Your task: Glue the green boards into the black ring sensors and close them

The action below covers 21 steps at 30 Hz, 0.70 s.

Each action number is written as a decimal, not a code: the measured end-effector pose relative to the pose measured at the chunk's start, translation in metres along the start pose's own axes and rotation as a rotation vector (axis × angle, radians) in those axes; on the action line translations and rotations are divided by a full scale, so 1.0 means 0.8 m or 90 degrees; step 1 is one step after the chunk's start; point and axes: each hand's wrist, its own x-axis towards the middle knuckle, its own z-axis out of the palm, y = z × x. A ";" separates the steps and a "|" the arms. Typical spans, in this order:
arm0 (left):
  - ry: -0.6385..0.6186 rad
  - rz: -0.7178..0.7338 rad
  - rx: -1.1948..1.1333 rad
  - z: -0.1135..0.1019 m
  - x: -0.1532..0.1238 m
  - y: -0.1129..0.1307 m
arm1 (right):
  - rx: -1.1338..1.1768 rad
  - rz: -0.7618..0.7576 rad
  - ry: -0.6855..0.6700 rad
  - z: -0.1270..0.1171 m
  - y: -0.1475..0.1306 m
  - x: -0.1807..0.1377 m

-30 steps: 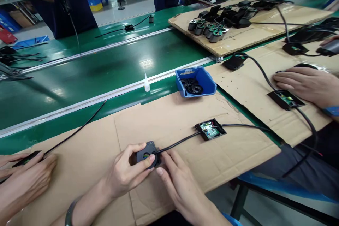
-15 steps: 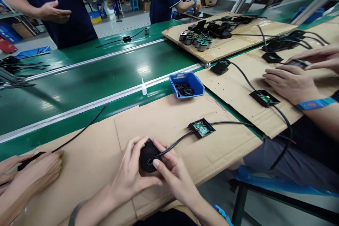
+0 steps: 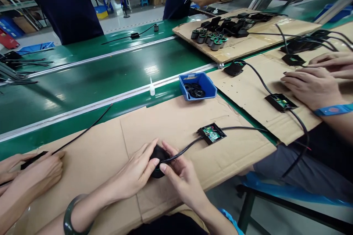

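Observation:
A round black plastic housing [image 3: 159, 152] sits between my two hands above the cardboard [image 3: 110, 176]. My left hand [image 3: 138, 170] wraps its left side, with the thumb pressed on its face near the cable. Around the right edge curl the fingers of my right hand [image 3: 180, 174], its thumb close to where the cable enters. That black cable [image 3: 187, 149] runs to an open rectangular box with a green circuit board [image 3: 211, 133], which lies on the cardboard. Much of the housing is hidden by my fingers.
A blue bin [image 3: 198, 87] of black rings and a small white bottle [image 3: 152, 88] stand beyond the cardboard. Co-workers' hands [image 3: 35, 176] work at left and others [image 3: 314, 84] at right. Motor-like parts [image 3: 215, 40] lie on a far board.
My left thumb has moved up from below onto the housing's face, and the left hand now covers more of it. Across the table, co-workers' arms have shifted.

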 end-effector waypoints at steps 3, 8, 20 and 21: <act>0.040 0.031 -0.009 0.010 0.005 -0.003 | -0.042 -0.018 0.017 0.003 0.002 -0.001; 0.100 0.030 -0.051 0.020 0.011 -0.008 | -0.040 0.004 0.036 0.007 0.004 0.001; 0.112 -0.066 -0.205 0.015 0.012 -0.011 | 0.003 0.117 -0.108 -0.006 -0.018 0.023; 0.116 -0.062 -0.211 0.016 0.011 -0.010 | 0.009 0.122 -0.119 -0.007 -0.020 0.024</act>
